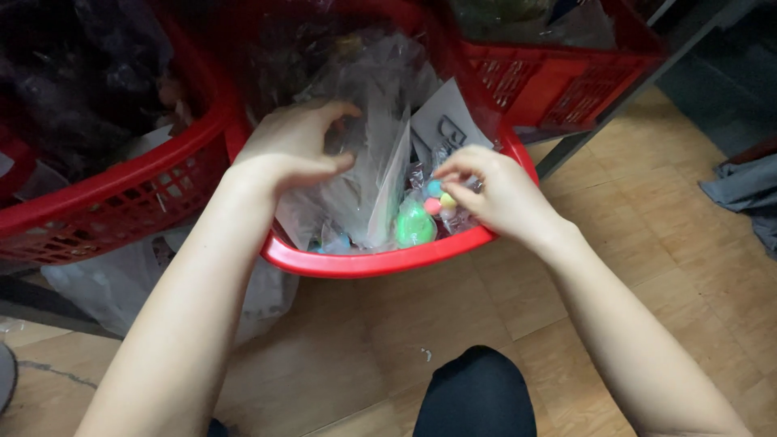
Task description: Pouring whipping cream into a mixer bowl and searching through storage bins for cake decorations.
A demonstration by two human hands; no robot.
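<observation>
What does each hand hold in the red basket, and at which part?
The left hand grips the clear plastic bags at their top edges. The right hand pinches a small clear packet of coloured balls at its upper corner.

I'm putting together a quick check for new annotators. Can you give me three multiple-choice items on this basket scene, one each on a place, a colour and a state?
1. Where is the person's left hand?
A. On the wooden floor
B. On the clear plastic bags in the round red plastic basket
C. On the grey cloth

2. What colour is the big rounded toy near the basket's front rim?
A. Bright green
B. Black
C. Orange

3. What is the right hand doing?
A. Lying flat and open on the floor
B. Pinching a small clear packet of coloured balls
C. Gripping the basket rim

Answers: 1 B, its fingers curl over the bags; 2 A, it shows green through the plastic; 3 B, fingertips close on the packet.
</observation>
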